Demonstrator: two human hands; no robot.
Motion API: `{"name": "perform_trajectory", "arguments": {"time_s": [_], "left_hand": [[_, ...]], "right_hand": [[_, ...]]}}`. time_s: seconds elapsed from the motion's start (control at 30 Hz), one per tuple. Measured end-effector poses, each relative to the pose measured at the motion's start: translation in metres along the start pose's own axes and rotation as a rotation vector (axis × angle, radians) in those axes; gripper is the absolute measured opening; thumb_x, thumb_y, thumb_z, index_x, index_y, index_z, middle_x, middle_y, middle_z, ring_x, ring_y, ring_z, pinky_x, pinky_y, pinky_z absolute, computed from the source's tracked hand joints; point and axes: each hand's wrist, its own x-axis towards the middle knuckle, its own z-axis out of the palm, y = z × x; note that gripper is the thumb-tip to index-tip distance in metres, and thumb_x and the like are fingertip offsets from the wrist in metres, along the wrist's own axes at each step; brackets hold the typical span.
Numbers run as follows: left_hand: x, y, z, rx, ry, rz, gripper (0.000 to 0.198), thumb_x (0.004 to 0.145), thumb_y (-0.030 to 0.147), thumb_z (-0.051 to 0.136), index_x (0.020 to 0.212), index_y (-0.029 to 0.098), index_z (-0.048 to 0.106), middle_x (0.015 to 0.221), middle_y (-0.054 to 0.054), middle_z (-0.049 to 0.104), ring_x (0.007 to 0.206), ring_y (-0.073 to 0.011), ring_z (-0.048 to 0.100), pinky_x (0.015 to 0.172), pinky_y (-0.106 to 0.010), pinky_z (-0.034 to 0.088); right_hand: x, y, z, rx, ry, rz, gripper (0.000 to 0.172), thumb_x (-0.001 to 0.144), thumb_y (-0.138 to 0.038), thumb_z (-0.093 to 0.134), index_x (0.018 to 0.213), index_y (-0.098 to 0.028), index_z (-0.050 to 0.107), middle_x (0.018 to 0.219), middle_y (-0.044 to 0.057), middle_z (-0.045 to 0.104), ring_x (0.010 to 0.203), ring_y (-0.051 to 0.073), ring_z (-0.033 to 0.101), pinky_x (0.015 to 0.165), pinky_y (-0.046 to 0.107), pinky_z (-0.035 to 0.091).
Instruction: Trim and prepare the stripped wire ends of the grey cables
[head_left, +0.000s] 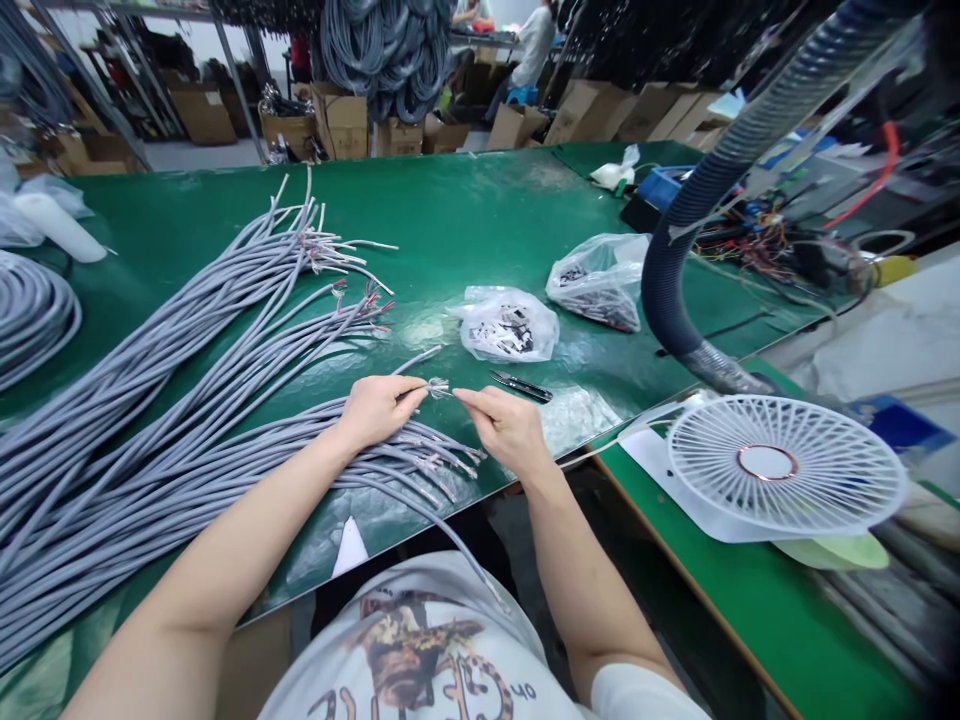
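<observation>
Between thumb and fingers, my left hand (pixel 379 408) pinches a grey cable close to its stripped end (pixel 438 387), where fine wire strands fan out. My right hand (pixel 501 425) is closed in a pinch at the tip of those strands; the exact strand between the fingers is too small to make out. Under and beside my left hand lies a bundle of grey cables (pixel 255 455) with stripped ends pointing right. Two more groups of grey cables (pixel 202 295) lie further back, some with red and white wires showing. Small black thread snips (pixel 521 386) rest just beyond my right hand.
Two clear plastic bags of small parts, one near (pixel 510 328) and one farther (pixel 600 285), sit on the green table (pixel 457 200). A white fan (pixel 784 465) stands at right, below a dark flexible hose (pixel 675 240). A coiled cable (pixel 34 315) lies at left. People work in the background.
</observation>
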Motion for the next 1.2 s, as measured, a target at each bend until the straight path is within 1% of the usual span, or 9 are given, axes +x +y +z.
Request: {"name": "perform_trajectory", "arguments": {"time_s": [0.17, 0.27, 0.47, 0.6, 0.77, 0.87, 0.97, 1.07, 1.2], "left_hand": [[-0.001, 0.001, 0.0, 0.006, 0.007, 0.015, 0.026, 0.086, 0.033, 0.053, 0.099, 0.023, 0.074, 0.094, -0.002, 0.076, 0.078, -0.0154, 0.07, 0.069, -0.023, 0.048], [-0.001, 0.0, 0.0, 0.005, -0.005, 0.029, 0.026, 0.087, 0.033, 0.052, 0.099, 0.023, 0.073, 0.096, -0.002, 0.075, 0.082, -0.0162, 0.07, 0.072, -0.023, 0.048], [0.0, -0.002, -0.001, -0.011, -0.029, 0.045, 0.027, 0.087, 0.034, 0.052, 0.098, 0.023, 0.073, 0.095, -0.002, 0.075, 0.082, -0.0165, 0.069, 0.073, -0.024, 0.048], [0.0, -0.002, -0.001, -0.035, -0.037, 0.07, 0.027, 0.088, 0.033, 0.051, 0.097, 0.021, 0.073, 0.095, -0.004, 0.075, 0.08, -0.0158, 0.069, 0.073, -0.023, 0.048], [0.0, -0.002, -0.003, -0.085, -0.013, 0.091, 0.028, 0.088, 0.033, 0.052, 0.096, 0.018, 0.073, 0.089, -0.005, 0.075, 0.075, -0.0148, 0.068, 0.071, -0.023, 0.048], [0.0, -0.002, -0.004, -0.141, -0.02, 0.101, 0.028, 0.088, 0.033, 0.051, 0.096, 0.018, 0.073, 0.087, -0.006, 0.075, 0.074, -0.0145, 0.068, 0.07, -0.022, 0.048], [0.001, -0.003, -0.004, -0.176, -0.035, 0.102, 0.027, 0.088, 0.032, 0.052, 0.096, 0.018, 0.073, 0.087, -0.006, 0.075, 0.073, -0.0145, 0.068, 0.069, -0.022, 0.048], [0.001, -0.003, -0.004, -0.166, -0.039, 0.104, 0.027, 0.088, 0.032, 0.051, 0.096, 0.018, 0.073, 0.084, -0.005, 0.075, 0.073, -0.0148, 0.068, 0.068, -0.022, 0.048], [0.0, -0.003, -0.003, -0.106, -0.038, 0.115, 0.028, 0.088, 0.033, 0.05, 0.095, 0.02, 0.073, 0.086, -0.005, 0.075, 0.075, -0.0157, 0.068, 0.07, -0.023, 0.048]], "right_hand": [[0.001, 0.003, 0.002, 0.024, -0.008, 0.007, 0.027, 0.092, -0.022, 0.048, 0.102, -0.02, 0.073, 0.071, 0.004, 0.066, 0.062, 0.011, 0.059, 0.058, 0.021, 0.042], [0.001, 0.005, 0.003, 0.07, -0.023, 0.006, 0.027, 0.092, -0.022, 0.048, 0.102, -0.02, 0.073, 0.072, 0.004, 0.066, 0.063, 0.012, 0.059, 0.059, 0.022, 0.043], [0.001, 0.01, 0.008, 0.202, -0.041, 0.037, 0.026, 0.091, -0.024, 0.049, 0.1, -0.021, 0.073, 0.07, 0.003, 0.064, 0.063, 0.013, 0.059, 0.06, 0.023, 0.044], [0.001, 0.01, 0.01, 0.34, -0.042, 0.133, 0.02, 0.087, -0.025, 0.052, 0.09, -0.019, 0.071, 0.072, 0.003, 0.067, 0.064, 0.013, 0.06, 0.062, 0.024, 0.046], [0.003, 0.007, 0.015, 0.593, -0.062, 0.317, 0.015, 0.081, -0.027, 0.058, 0.079, -0.016, 0.067, 0.062, 0.0, 0.062, 0.054, 0.011, 0.056, 0.055, 0.023, 0.044], [0.005, 0.009, 0.018, 0.722, -0.083, 0.37, 0.015, 0.078, -0.028, 0.061, 0.078, -0.014, 0.066, 0.056, -0.002, 0.058, 0.048, 0.009, 0.051, 0.05, 0.021, 0.04], [0.006, 0.011, 0.019, 0.801, -0.105, 0.394, 0.016, 0.076, -0.029, 0.062, 0.078, -0.014, 0.067, 0.054, -0.002, 0.057, 0.045, 0.007, 0.046, 0.045, 0.021, 0.036], [0.007, 0.011, 0.02, 0.799, -0.094, 0.379, 0.015, 0.075, -0.028, 0.062, 0.076, -0.015, 0.068, 0.054, -0.002, 0.057, 0.046, 0.008, 0.047, 0.046, 0.021, 0.037], [0.005, 0.011, 0.023, 0.694, -0.008, 0.326, 0.013, 0.076, -0.027, 0.061, 0.075, -0.016, 0.069, 0.059, 0.0, 0.062, 0.051, 0.011, 0.054, 0.052, 0.023, 0.045]]}}
